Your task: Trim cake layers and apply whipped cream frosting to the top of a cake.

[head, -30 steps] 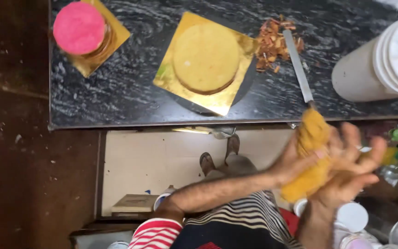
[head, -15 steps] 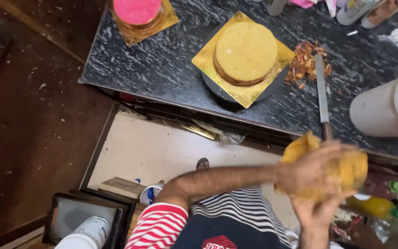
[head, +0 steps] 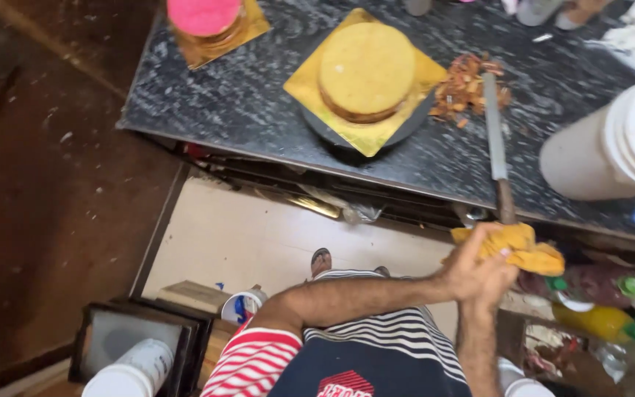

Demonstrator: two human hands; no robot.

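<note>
- Dark speckled stone counter [head: 244, 103] spans the upper view, brown floor at left.
- Round yellow cake [head: 367, 70] sits on a gold board.
- Long knife [head: 495, 140] lies beside brown trimmings [head: 468, 87].
- Both hands, left [head: 472, 265] and right [head: 497, 283], close together around a yellow cloth [head: 527, 250] below the counter edge.

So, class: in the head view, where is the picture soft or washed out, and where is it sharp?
Head view: the hands wringing the yellow cloth look slightly motion-smeared; the white bucket at right is nearly blown out; the sponge cake and dark counter stay fairly sharp.
</note>
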